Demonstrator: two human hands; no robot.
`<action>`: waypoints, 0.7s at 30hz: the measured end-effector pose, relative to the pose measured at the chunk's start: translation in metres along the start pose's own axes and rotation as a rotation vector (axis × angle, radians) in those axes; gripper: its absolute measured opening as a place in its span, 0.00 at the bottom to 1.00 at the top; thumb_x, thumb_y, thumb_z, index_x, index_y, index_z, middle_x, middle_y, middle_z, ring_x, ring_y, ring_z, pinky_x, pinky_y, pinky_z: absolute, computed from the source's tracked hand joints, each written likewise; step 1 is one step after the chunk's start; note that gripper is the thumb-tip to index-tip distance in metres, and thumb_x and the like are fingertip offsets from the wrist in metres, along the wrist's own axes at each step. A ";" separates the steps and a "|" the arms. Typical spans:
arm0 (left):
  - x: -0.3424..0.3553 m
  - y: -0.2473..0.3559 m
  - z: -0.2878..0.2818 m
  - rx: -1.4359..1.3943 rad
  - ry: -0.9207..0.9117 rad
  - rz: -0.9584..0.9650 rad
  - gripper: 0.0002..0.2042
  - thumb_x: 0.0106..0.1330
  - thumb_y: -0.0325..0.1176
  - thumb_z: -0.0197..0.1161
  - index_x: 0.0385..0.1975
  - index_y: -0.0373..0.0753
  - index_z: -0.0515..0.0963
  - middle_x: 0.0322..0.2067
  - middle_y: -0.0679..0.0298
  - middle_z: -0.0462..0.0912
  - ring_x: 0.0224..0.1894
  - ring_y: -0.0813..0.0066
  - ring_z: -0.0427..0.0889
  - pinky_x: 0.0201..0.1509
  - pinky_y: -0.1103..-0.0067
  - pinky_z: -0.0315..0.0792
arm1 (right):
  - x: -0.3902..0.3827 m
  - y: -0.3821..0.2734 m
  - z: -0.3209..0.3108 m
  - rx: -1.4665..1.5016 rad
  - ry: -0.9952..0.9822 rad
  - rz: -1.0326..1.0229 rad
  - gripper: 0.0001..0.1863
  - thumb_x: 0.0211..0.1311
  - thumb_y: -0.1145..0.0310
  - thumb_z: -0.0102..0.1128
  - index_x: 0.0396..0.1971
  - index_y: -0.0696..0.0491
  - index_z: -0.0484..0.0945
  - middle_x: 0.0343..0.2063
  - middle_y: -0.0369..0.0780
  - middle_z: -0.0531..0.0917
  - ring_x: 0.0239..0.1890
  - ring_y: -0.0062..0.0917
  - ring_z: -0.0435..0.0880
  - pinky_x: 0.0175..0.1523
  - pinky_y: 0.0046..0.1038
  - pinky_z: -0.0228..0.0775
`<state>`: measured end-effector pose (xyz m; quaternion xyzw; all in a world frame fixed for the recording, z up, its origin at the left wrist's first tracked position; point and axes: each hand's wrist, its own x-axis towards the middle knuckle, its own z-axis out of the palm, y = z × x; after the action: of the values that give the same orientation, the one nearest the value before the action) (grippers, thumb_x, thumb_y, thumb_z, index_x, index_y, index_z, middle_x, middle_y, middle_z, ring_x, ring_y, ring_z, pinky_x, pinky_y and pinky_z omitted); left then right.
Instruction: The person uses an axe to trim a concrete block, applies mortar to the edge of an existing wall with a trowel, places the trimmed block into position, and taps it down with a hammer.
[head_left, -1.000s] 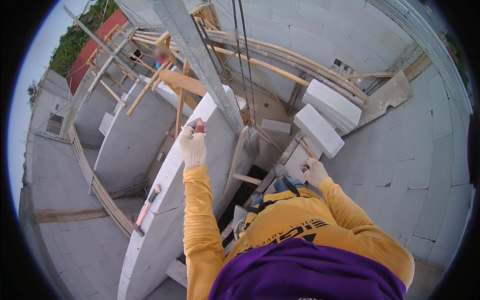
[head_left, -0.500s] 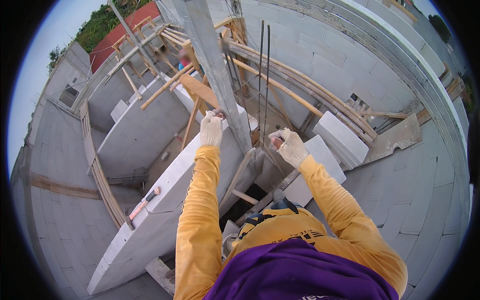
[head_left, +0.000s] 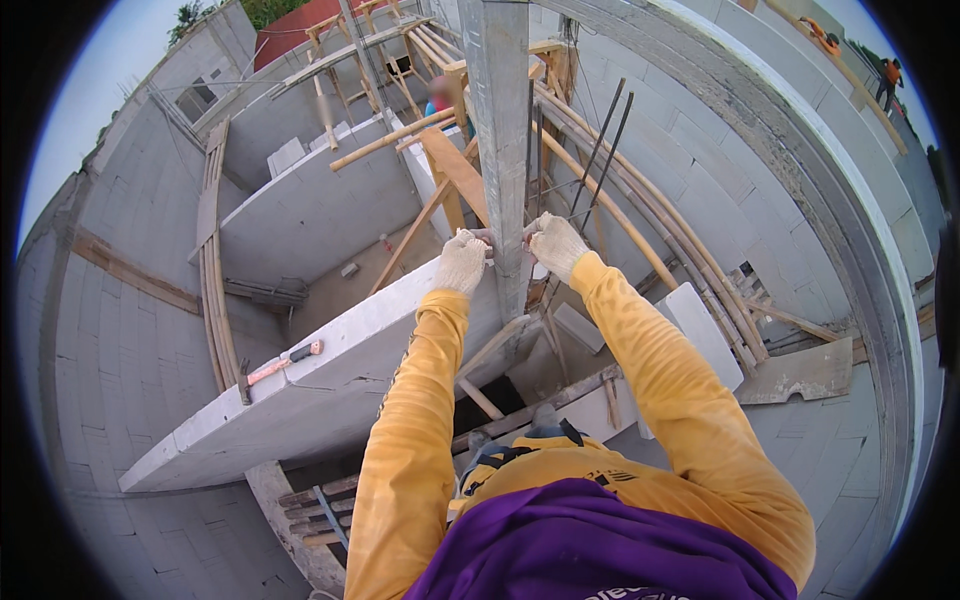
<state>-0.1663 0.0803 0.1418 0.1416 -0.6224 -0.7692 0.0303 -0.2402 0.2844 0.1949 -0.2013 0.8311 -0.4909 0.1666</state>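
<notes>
A grey steel post (head_left: 505, 140) rises upright in front of me, with one gloved hand on each side of it. My left hand (head_left: 463, 261), in a cream knit glove with bare fingertips, is closed at the post's left side, just above the end of a light block wall (head_left: 350, 330). My right hand (head_left: 556, 246), gloved likewise, is closed at the post's right side. Whatever the fingers pinch is too small or hidden to name. A claw hammer (head_left: 285, 364) with a pinkish-orange handle lies on the wall top, left of my left forearm.
Bamboo poles (head_left: 640, 215) run as scaffolding behind the post, beside dark rebar rods (head_left: 603, 150). A brown plank (head_left: 455, 172) leans left of the post. White blocks (head_left: 700, 330) stand to the right. Another person (head_left: 440, 95) is partly hidden beyond; one more (head_left: 887, 82) is far right.
My right hand has come in from the right up to the post, closer to my left hand. The view has turned, so the post and wall sit differently in the picture.
</notes>
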 end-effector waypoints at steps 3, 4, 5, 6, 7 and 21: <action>0.000 0.006 0.004 0.242 -0.009 0.096 0.08 0.73 0.33 0.58 0.40 0.35 0.81 0.37 0.62 0.85 0.36 0.73 0.84 0.40 0.78 0.76 | 0.016 -0.018 -0.003 -0.093 -0.045 -0.155 0.11 0.64 0.75 0.54 0.39 0.66 0.81 0.28 0.49 0.87 0.30 0.32 0.89 0.38 0.33 0.78; 0.000 0.012 0.014 0.370 0.029 0.143 0.08 0.73 0.32 0.57 0.39 0.35 0.80 0.36 0.62 0.85 0.35 0.74 0.83 0.39 0.78 0.75 | 0.035 0.003 -0.010 -0.205 -0.038 -0.283 0.11 0.64 0.75 0.54 0.40 0.66 0.81 0.28 0.49 0.87 0.30 0.32 0.89 0.38 0.33 0.78; -0.007 0.025 0.027 0.495 0.061 0.178 0.07 0.72 0.30 0.56 0.37 0.34 0.80 0.35 0.61 0.85 0.34 0.75 0.82 0.38 0.78 0.75 | 0.038 0.015 -0.015 -0.210 -0.028 -0.313 0.11 0.64 0.75 0.54 0.41 0.66 0.82 0.29 0.48 0.87 0.30 0.31 0.88 0.38 0.32 0.78; -0.015 0.033 0.028 0.628 0.115 0.215 0.07 0.72 0.29 0.56 0.36 0.33 0.80 0.34 0.61 0.84 0.33 0.76 0.82 0.37 0.78 0.75 | 0.039 0.010 -0.012 -0.206 -0.034 -0.360 0.12 0.64 0.75 0.54 0.41 0.65 0.82 0.29 0.47 0.87 0.30 0.31 0.88 0.37 0.32 0.78; -0.015 0.022 0.023 0.581 0.154 0.217 0.06 0.72 0.27 0.56 0.36 0.33 0.79 0.34 0.60 0.84 0.32 0.75 0.82 0.37 0.78 0.75 | 0.034 0.007 -0.012 -0.099 -0.028 -0.320 0.12 0.64 0.75 0.54 0.42 0.65 0.82 0.29 0.46 0.87 0.31 0.30 0.88 0.37 0.32 0.78; -0.130 -0.025 0.090 0.464 0.156 0.590 0.06 0.66 0.22 0.62 0.40 0.33 0.81 0.36 0.54 0.84 0.40 0.59 0.85 0.49 0.70 0.78 | -0.052 0.027 0.009 0.608 -0.133 0.285 0.14 0.73 0.63 0.57 0.48 0.58 0.79 0.33 0.40 0.85 0.30 0.24 0.85 0.31 0.27 0.78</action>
<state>-0.0619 0.1999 0.1578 0.0175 -0.7897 -0.5531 0.2647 -0.1957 0.3154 0.1713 -0.0559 0.6540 -0.6736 0.3396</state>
